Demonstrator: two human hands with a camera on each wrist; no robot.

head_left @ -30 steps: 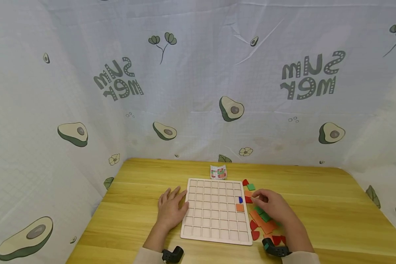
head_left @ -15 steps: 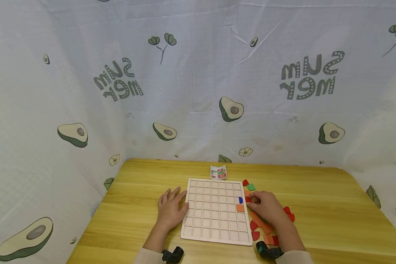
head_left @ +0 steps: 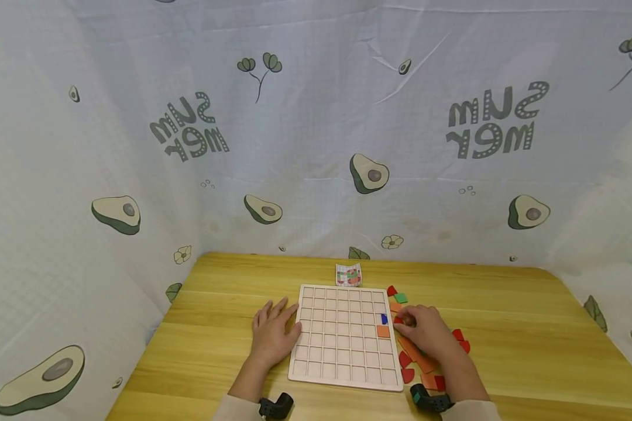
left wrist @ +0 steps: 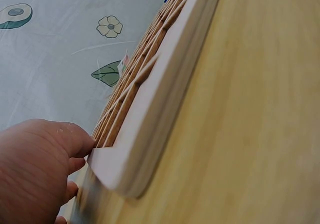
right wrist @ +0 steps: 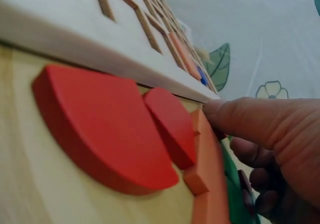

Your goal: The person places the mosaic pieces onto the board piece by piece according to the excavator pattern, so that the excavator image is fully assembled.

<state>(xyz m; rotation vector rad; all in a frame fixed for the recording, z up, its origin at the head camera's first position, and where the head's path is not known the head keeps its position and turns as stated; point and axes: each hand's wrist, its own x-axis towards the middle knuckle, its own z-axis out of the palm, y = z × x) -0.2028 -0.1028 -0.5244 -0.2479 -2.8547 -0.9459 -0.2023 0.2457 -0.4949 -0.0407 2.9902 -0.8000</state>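
A pale wooden grid board lies on the table, with a small blue piece and an orange square tile in cells near its right edge. My left hand rests flat beside the board with spread fingers, its thumb touching the left edge. In the left wrist view the thumb meets the board's rim. My right hand is just off the right edge, thumb and fingertips pinching a red piece. That piece is mostly hidden by the fingers, so its shape is unclear.
Red quarter-round pieces, orange tiles and green pieces lie loose right of the board. Beyond its far edge sits a small printed pattern card. A white patterned cloth hangs behind the table.
My right hand has moved slightly left and down onto the red piece and closed its fingertips round it. Red pieces behind the wrist have come into view. My left hand stays still.
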